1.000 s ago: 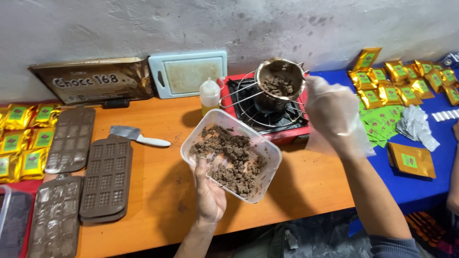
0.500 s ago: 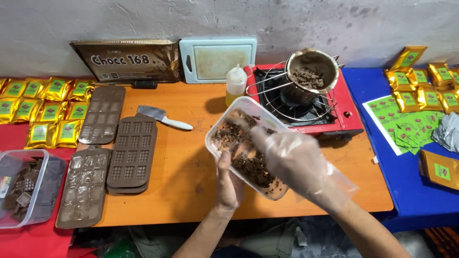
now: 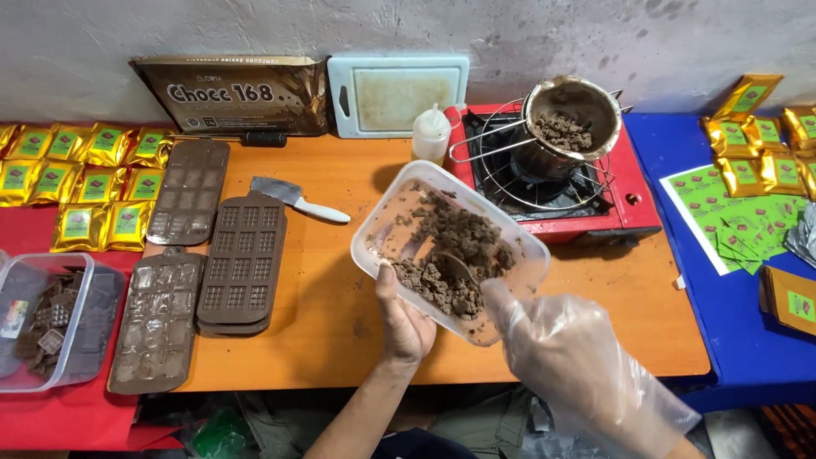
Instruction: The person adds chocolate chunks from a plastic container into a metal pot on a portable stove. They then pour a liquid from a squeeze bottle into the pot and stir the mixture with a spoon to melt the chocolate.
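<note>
Holding tub (image 3: 399,221), gloved hand (image 3: 578,357) seemingly scooping

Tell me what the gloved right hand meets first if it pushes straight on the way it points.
Probably the chopped chocolate in the clear tub: the right hand points up-left into it, a spoon apparently ahead of it.

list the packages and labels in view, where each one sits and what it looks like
Big bag: against the wall, back left, dark brown with gold edges.
Small sachets: left, on red cloth, gold with green labels.
More gold sachets: right, on blue cloth.
Label sheets: right, green on white.
Flat pack: right edge, brown with green label.
</note>
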